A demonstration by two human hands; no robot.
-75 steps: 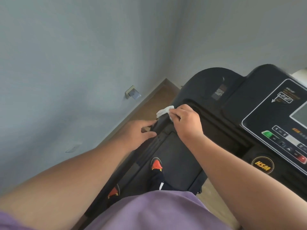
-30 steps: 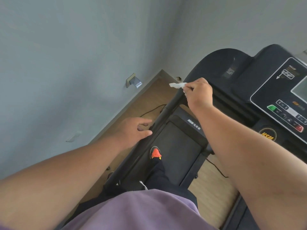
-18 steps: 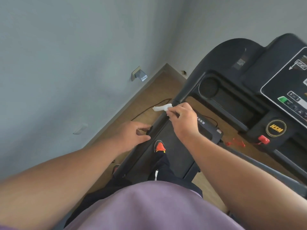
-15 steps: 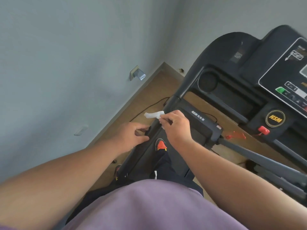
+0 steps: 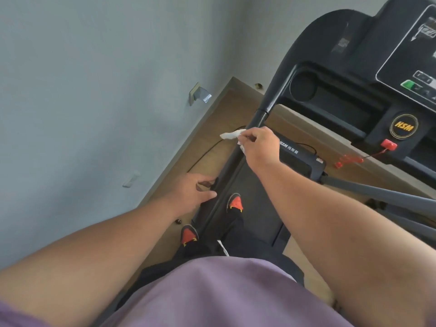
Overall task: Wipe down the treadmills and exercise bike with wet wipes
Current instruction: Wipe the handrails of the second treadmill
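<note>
Mid-wipe on treadmill (image 5: 264, 208) side rail (image 5: 236, 159), approx 12 o'clock. Right hand (image 5: 258, 146) pinching wipe (image 5: 232, 135); left hand (image 5: 194, 191) loosely curled on rail, gripping nothing. Next prob: drag wipe down w/ steady pressure.

right hand (image 5: 259, 147) with wet wipe (image 5: 232, 134) slid back up the left upright (image 5: 257, 121), nearer the console

The console panel (image 5: 410, 55) is cut off at the right edge, its markings blurred.
</note>
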